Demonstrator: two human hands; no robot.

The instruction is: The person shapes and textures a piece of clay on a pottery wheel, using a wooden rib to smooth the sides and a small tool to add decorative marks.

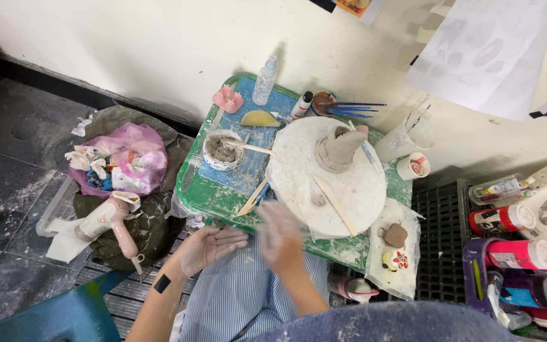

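Note:
My left hand (207, 246) lies palm up over my lap, fingers spread, in front of the small green table (196, 193). My right hand (281, 235) hovers just right of it, blurred by motion, palm facing the left one; nothing shows clearly between them. Both hands look smeared with pale clay. On the table a round white board (356, 190) carries a grey clay cone-shaped figure (340, 147), a wooden stick (335, 206) and a small clay lump (318, 200). A white cup of clay slip (223, 150) stands left of the board.
A squeeze bottle (264, 80), pink object (228, 99), yellow sponge (259, 118) and blue brushes (349, 109) sit at the table's back. A hair dryer (106, 220) and a pink bag (128, 158) lie at left. Paint bottles (517, 254) fill a crate at right.

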